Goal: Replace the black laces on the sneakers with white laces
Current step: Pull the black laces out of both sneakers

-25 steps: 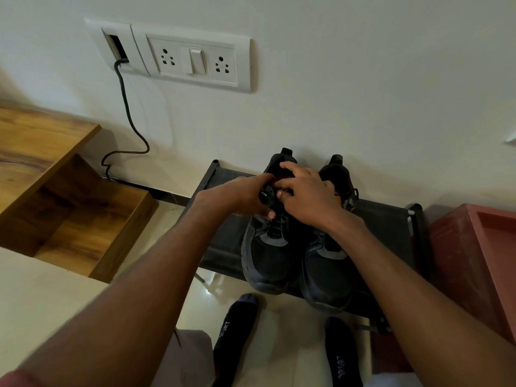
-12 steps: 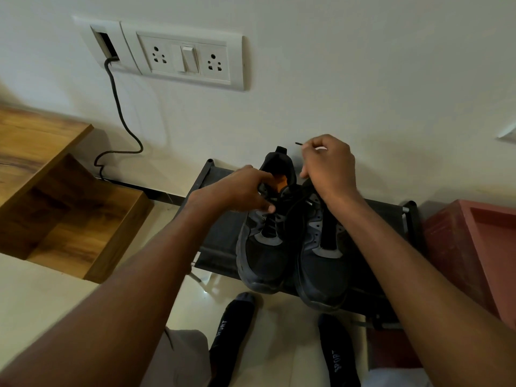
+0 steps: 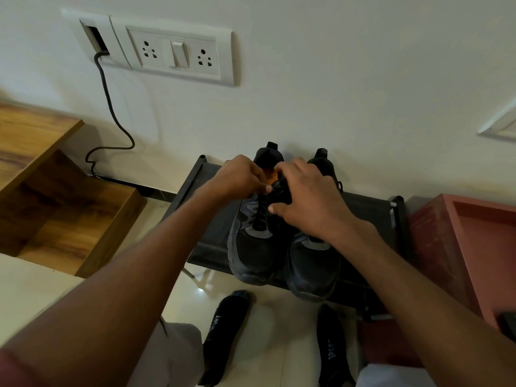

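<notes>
The black laces (image 3: pixel 261 216) of the left sneaker (image 3: pixel 255 241) run between both hands on the shoe rack (image 3: pixel 208 241). The left hand (image 3: pixel 240 177) curls its fingers at the tongue, pinching lace; the right hand (image 3: pixel 310 202) reaches across, fingers bent onto the eyelets.

**Low black rack against the wall, two sneakers on top**

A low black shoe rack (image 3: pixel 212 219) stands on the pale tiled floor (image 3: pixel 33 289), its back edge against the wall. Two black sneakers sit side by side on its top shelf, heels to the wall: the left sneaker (image 3: pixel 252 252) and the right sneaker (image 3: pixel 312 269), touching along their inner sides. Both toes overhang the rack's front edge. On the floor just before the rack rest two feet in black socks (image 3: pixel 223 331).
</notes>
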Available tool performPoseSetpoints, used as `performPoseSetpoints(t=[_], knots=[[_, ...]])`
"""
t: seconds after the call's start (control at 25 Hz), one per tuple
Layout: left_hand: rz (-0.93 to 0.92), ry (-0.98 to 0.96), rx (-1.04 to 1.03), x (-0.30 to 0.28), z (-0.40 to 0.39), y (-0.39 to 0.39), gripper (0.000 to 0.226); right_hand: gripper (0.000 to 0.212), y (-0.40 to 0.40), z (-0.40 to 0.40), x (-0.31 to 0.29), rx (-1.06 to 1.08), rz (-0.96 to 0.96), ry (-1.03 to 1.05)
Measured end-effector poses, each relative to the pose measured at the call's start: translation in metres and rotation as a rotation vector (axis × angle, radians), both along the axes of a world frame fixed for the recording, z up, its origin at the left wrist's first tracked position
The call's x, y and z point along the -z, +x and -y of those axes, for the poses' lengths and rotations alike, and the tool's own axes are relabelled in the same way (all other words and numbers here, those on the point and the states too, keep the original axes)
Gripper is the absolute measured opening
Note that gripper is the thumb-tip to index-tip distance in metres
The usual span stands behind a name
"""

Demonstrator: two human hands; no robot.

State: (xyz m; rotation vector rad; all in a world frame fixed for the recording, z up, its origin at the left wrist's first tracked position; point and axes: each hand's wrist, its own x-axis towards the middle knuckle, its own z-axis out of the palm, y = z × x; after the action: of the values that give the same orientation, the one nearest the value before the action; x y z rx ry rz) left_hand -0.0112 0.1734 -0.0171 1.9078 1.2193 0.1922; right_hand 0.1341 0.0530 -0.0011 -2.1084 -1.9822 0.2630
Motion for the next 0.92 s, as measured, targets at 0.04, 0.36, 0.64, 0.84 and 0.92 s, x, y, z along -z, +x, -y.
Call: performPoseSetpoints(t=[0.04, 0.36, 0.64, 0.84, 0.92], knots=[[0.014, -0.017, -0.016, 0.001, 0.000, -0.001, 0.014, 0.092, -0.003, -0.002, 0.004, -0.017, 0.035, -0.043], [0.262, -0.285, -0.254, -0.011, 0.004, -0.009, 0.016, 0.115, -0.004, -0.009, 0.023, 0.000, 0.093, -0.211], [-0.097, 0.436, 0.129, -0.007, 0.011, 0.005, 0.009, 0.115, -0.004, -0.012, 0.027, 0.005, 0.074, -0.182], [-0.042, 0.316, 0.065, -0.009, 0.005, 0.004, 0.004, 0.117, 0.004, -0.008, 0.032, -0.013, 0.052, -0.150], [0.205, -0.021, -0.033, -0.015, -0.002, -0.002, 0.014, 0.117, 0.006, -0.008, 0.031, -0.018, 0.061, -0.156]])
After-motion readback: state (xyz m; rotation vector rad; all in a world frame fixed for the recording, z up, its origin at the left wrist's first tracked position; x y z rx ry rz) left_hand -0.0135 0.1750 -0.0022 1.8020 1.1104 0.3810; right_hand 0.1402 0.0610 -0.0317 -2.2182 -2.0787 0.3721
